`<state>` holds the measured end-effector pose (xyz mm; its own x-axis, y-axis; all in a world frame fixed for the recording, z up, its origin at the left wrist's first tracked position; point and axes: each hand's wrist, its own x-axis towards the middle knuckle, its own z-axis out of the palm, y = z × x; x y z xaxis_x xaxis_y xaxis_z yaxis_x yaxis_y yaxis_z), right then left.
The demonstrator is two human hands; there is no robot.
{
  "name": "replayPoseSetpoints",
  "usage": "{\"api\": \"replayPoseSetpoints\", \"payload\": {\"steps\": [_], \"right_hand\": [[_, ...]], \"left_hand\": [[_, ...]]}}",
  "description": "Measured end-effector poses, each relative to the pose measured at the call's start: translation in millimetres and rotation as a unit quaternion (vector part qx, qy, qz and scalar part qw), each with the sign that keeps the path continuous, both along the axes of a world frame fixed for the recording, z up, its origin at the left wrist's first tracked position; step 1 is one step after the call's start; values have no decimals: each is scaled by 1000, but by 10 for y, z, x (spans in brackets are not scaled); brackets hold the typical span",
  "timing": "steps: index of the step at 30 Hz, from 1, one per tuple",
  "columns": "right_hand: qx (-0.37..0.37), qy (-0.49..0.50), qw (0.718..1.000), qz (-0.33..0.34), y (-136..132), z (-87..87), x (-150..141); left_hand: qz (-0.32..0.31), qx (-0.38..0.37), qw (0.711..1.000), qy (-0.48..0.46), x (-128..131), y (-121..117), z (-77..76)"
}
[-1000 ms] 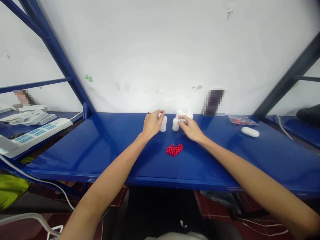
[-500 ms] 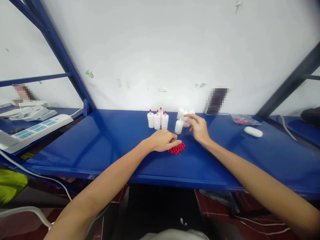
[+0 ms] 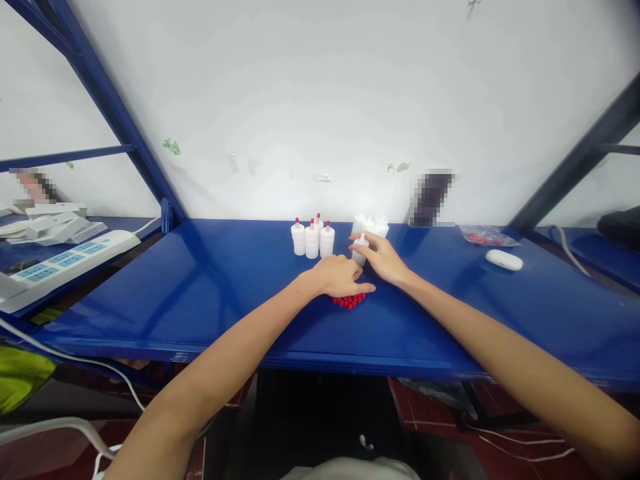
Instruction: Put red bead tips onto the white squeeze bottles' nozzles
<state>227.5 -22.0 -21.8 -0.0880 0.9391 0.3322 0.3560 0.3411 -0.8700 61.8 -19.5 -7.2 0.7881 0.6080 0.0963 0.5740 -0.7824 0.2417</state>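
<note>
My right hand (image 3: 381, 257) is closed around a white squeeze bottle (image 3: 359, 256) with a narrow bare nozzle, held between thumb and fingers. My left hand (image 3: 343, 276) hovers over a heap of small red caps (image 3: 350, 301), hiding part of it. Its fingers are curled and its thumb sticks out to the right; I cannot make out what they hold, if anything. Left of the held bottle stands a group of white bottles with red caps (image 3: 312, 240). Behind my right hand are several white bottles without red caps (image 3: 379, 227).
A white oval case (image 3: 504, 260) and a plastic bag of red pieces (image 3: 487, 237) lie on the blue table (image 3: 200, 287) at right. A blurred dark object (image 3: 431, 198) leans on the wall. At far left are a power strip (image 3: 70, 263) and white boxes (image 3: 65, 223).
My right hand has moved down and left, and has closed on the front bare bottle. My left hand has shifted right and slightly up, its thumb now beyond the caps.
</note>
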Motion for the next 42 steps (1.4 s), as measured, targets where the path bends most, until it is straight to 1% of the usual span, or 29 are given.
{"api": "replayPoseSetpoints", "payload": {"steps": [8, 12, 16, 19, 23, 28, 30, 32, 34, 36, 39, 42], "right_hand": [[4, -16, 1000, -26, 11, -10, 84], [5, -29, 999, -20, 24, -9, 126], [-6, -28, 999, -14, 16, 18, 134], [-18, -7, 1000, 2, -8, 49, 122], [-43, 37, 998, 33, -20, 44, 124], [-52, 64, 994, 70, -2, 0, 150], [-46, 28, 995, 83, -23, 22, 159], [-12, -74, 993, 93, -67, 70, 168], [39, -200, 975, 85, -121, 125, 177], [61, -283, 955, 72, -171, 170, 182], [46, -335, 939, 69, -222, 210, 187], [46, -364, 927, 73, -252, 230, 184]], "left_hand": [[-12, -20, 999, -30, -80, 45, 23], [-19, -20, 999, -40, -146, 119, 14], [1, -21, 999, -37, -243, 204, -4], [11, -28, 999, -43, -309, 238, -4], [-4, -51, 996, -72, -364, 250, 19], [-50, -82, 990, -102, -430, 286, 0], [-72, -91, 985, -130, -451, 303, -33], [-86, -94, 979, -157, -461, 309, -66], [-92, -93, 976, -174, -461, 301, -88], [-85, -88, 975, -184, -459, 286, -94], [-62, -75, 975, -199, -470, 258, -71], [-63, -89, 978, -175, -504, 228, -29]]}}
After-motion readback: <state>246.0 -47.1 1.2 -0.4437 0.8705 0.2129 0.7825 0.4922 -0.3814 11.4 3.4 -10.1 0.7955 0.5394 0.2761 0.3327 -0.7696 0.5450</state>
